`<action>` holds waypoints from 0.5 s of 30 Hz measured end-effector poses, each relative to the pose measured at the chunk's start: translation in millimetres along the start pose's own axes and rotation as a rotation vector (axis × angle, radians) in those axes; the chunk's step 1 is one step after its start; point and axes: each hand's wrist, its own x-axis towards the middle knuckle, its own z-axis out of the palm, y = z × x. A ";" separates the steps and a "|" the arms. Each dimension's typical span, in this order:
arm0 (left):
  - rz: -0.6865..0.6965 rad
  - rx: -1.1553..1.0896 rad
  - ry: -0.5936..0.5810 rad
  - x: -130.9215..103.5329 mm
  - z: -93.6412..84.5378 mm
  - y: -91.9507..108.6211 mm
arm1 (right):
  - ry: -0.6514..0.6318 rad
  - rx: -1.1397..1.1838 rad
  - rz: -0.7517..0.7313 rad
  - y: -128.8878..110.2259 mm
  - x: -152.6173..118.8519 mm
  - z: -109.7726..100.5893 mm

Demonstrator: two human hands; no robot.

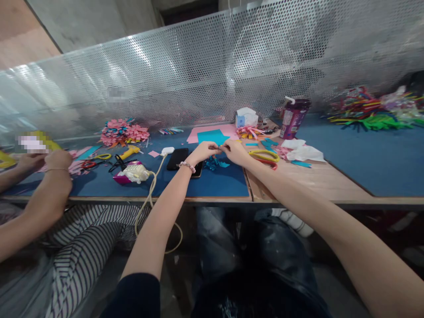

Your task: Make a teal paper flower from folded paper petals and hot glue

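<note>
My left hand (pixel 204 151) and my right hand (pixel 234 151) meet over the blue-topped table, fingertips pinched together. Whatever they pinch is too small to make out. Just below them lie curled blue paper strips (pixel 213 162). Behind my hands a blue paper sheet (pixel 210 136) rests on a larger pink sheet (pixel 194 134). A black phone (pixel 178 159) is left of my left wrist, and another dark, flat object is partly covered by that wrist. Close to my right forearm are scissors with yellow handles (pixel 265 155).
Left of me, a co-worker's hands (pixel 56 160) hold something yellow. Nearby are a yellow glue gun (pixel 130 152), a power strip (pixel 132 172) with a cable (pixel 153 185), and pink paper flowers (pixel 122 132). A purple drink cup (pixel 294 118), tissue box (pixel 245 118) and colourful strips (pixel 377 110) stand rightward.
</note>
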 end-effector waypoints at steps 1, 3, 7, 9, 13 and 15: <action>0.001 0.002 0.003 -0.1 0.0 0.1 | -0.003 0.002 0.005 -0.6 0.0 -0.6; -0.003 0.004 0.006 0.0 0.3 -0.3 | -0.012 0.007 0.012 -1.6 -0.2 -1.5; -0.010 -0.001 0.001 0.6 1.0 -1.8 | -0.026 0.019 0.021 -1.9 -0.8 -1.5; -0.009 -0.004 0.000 1.0 1.0 -2.3 | -0.029 0.025 0.023 -1.7 -1.1 -1.4; -0.005 -0.005 -0.007 1.7 0.8 -2.2 | -0.032 0.034 0.029 -2.9 -1.5 -2.3; -0.003 -0.002 -0.012 2.0 0.7 -2.0 | -0.035 0.037 0.034 -4.1 -1.7 -3.0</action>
